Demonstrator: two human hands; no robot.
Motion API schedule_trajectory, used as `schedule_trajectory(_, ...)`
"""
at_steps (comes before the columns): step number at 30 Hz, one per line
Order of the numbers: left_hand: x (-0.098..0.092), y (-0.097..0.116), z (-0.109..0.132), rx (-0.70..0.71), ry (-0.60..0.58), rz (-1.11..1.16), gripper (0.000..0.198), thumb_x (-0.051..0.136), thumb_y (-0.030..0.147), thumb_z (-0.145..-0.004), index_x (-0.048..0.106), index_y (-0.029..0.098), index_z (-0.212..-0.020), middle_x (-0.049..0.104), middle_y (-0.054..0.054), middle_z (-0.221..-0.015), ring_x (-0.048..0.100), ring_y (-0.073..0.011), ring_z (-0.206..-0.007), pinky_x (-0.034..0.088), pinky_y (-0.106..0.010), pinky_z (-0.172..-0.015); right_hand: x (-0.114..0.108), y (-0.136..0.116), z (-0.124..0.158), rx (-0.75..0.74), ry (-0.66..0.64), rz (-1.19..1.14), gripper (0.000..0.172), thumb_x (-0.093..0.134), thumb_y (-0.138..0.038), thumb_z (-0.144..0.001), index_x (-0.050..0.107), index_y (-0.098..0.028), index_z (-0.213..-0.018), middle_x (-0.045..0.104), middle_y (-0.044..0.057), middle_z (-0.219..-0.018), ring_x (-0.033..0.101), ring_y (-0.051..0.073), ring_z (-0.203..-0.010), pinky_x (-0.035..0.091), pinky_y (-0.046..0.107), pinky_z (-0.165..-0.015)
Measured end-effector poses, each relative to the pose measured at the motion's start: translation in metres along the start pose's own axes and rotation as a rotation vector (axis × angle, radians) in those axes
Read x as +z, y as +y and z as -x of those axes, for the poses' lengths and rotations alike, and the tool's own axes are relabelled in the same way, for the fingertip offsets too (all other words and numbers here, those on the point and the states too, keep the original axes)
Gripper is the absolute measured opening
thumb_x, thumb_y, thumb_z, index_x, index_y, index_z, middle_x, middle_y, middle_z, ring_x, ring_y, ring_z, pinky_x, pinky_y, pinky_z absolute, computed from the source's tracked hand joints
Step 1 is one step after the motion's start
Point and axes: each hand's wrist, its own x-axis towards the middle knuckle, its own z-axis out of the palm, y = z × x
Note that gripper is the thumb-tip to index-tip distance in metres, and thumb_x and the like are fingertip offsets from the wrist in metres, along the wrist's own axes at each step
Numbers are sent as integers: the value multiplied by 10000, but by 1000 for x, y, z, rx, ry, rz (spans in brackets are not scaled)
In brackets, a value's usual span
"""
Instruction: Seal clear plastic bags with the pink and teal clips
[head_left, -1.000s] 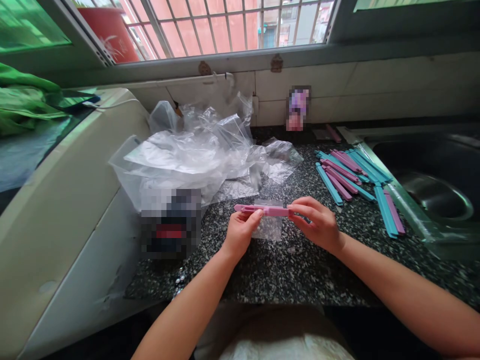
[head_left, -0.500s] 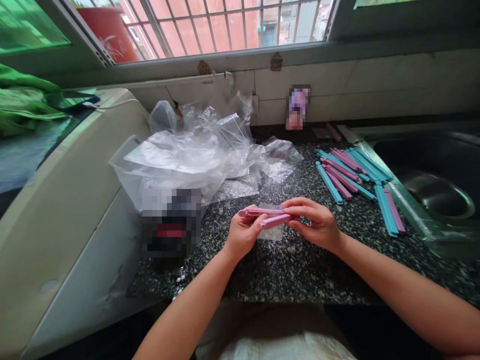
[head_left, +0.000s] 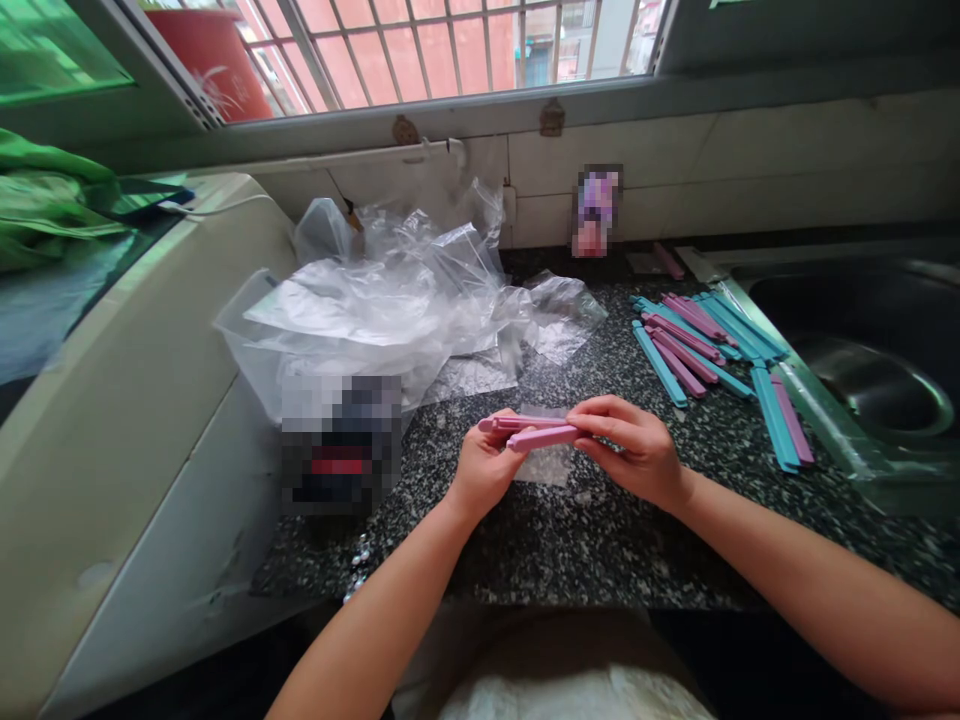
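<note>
Pink: held the clip [head_left: 541,438] ajar by a clear bag [head_left: 544,469] above the bench [head_left: 570,550], in pinched grips of left hand [head_left: 486,468] and right hand [head_left: 631,448]; seemingly mid-fitting, next called for aligned arms.

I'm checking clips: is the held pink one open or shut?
Open: the pink clip has its two bars apart near the left hand.

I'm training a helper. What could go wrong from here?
The open, narrow pink plastic clip could slip from the left grip or right grip. The thin clear plastic sheet showing past it might shift or crease. A bump could send loose, slim teal and pink plastic clips toward the dark metal sink.
</note>
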Motion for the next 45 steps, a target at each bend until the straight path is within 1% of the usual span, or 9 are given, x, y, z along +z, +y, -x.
schedule_trajectory(6,-1,3,1,3,-21,-33,248,667,374,-657,649,136,-724,578,-14,-654,492,-115,-577,397,-230,-571,0,0,1,13,9,47,239,564,-125,-799,634,-196,-1016,620,81,-890,609,143,-780,548,276,-655)
schedule_trajectory(10,0,5,2,-23,6,-15,344,689,408,-633,641,133,-833,628,-42,-733,545,-140,-638,435,-246,-611,-1,1,0,1,23,67,252,577,-110,-787,635,-189,-1018,622,88,-895,611,147,-789,547,278,-668)
schedule_trajectory(13,0,4,3,-17,2,26,387,690,438,-635,616,137,-867,630,-45,-765,557,-137,-667,442,-235,-623,-1,1,0,0,34,90,251,578,-111,-786,637,-187,-1017,625,86,-888,613,147,-787,545,277,-665)
schedule_trajectory(19,-4,0,2,46,88,14,395,696,464,-626,579,148,-832,585,-10,-703,515,-106,-602,423,-211,-583,0,2,0,12,26,151,227,570,-142,-797,646,-206,-1002,638,78,-880,616,147,-765,549,281,-650)
schedule_trajectory(27,-4,2,1,41,148,9,308,673,426,-654,591,162,-789,577,-3,-688,515,-107,-603,410,-210,-572,1,6,2,2,41,150,242,579,-126,-786,640,-205,-1007,635,73,-881,614,146,-774,546,280,-644)
schedule_trajectory(33,-4,3,0,19,160,19,290,675,413,-642,596,154,-746,532,20,-627,441,-77,-524,367,-197,-509,2,5,2,3,51,147,214,574,-121,-789,641,-207,-973,635,64,-865,612,139,-763,547,278,-649)
schedule_trajectory(38,-3,5,-1,29,145,25,284,649,428,-670,604,153,-723,473,38,-561,389,-70,-496,334,-197,-487,1,6,2,-4,56,148,190,582,-114,-781,640,-196,-943,634,63,-856,609,135,-752,545,277,-652)
schedule_trajectory(42,-3,8,-1,31,143,19,286,656,434,-664,625,151,-698,462,35,-556,373,-70,-491,315,-202,-479,1,5,1,1,63,159,165,580,-131,-785,634,-202,-924,636,53,-852,613,134,-751,549,278,-663)
schedule_trajectory(45,-4,8,-1,38,133,14,279,663,427,-661,639,152,-697,468,32,-561,377,-73,-497,318,-206,-486,1,5,1,19,83,147,202,590,-144,-780,610,-201,-972,641,55,-848,619,140,-746,554,280,-654)
